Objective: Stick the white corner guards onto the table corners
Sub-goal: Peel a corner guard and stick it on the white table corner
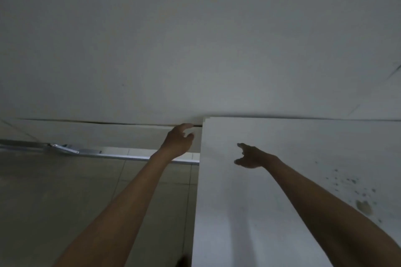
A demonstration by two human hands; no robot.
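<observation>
The view covers 1 far corner of the white table [282, 180], which sits close against the wall [195, 39]. The left edge of the table runs down the frame; the tiled floor [65, 201] lies to its left, with a metal rail [108, 154] along the base of the wall.

The left hand [178, 141] reaches beside the table's left edge, near the far corner [205, 120]. Its fingers are loosely curved, with the fingertips [188, 125] pointing toward the corner. No object is visible inside the hand. The right hand [251, 157] hovers over or rests on the tabletop, just right of the same corner, with its fingers spread and relaxed and nothing held.

Corner guard location: no white corner guard can be identified with certainty. The corner region is white on white and blurred, so a guard already fitted there, or a small one concealed at the left fingertips, cannot be confirmed or excluded.

Step in hand, as a judgement: the hands are addressing the far-left corner, either for seating a guard or for pressing it home.

The next move calls for:
1. Aligning the guard's inner angle with both edges of the corner.
2. Applying firm pressure from the top and from the side, with the right hand steadying the tabletop.

Stains [355, 191] mark the tabletop at the right.
</observation>
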